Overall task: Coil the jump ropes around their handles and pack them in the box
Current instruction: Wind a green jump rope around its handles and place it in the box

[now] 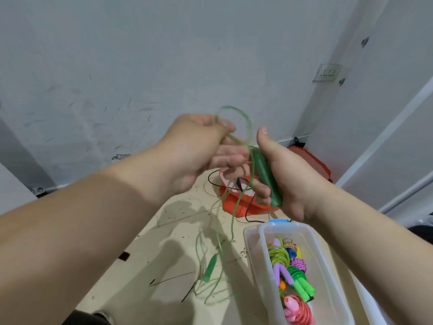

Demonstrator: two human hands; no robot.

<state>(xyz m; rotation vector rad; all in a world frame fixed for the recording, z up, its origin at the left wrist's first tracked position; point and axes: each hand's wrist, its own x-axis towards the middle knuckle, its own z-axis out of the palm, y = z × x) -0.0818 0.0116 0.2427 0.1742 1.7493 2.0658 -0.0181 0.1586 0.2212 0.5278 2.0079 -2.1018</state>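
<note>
1. Left hand [199, 146] pinches a loop of the green rope [239, 142], mid-coil; the second handle [210, 266] dangles below.
2. Right hand [290, 177] curls round the first handle [267, 177].
3. Likely next: more wraps, then the box [254, 254], lower right.

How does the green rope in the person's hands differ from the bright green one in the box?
The held rope hangs loose, trailing to the floor; the boxed rope is coiled around its handles. The held rope's handle is dark green, gripped by the right hand; the boxed rope's handles are neon green, lying in the clear box. Both are green jump ropes.
</note>
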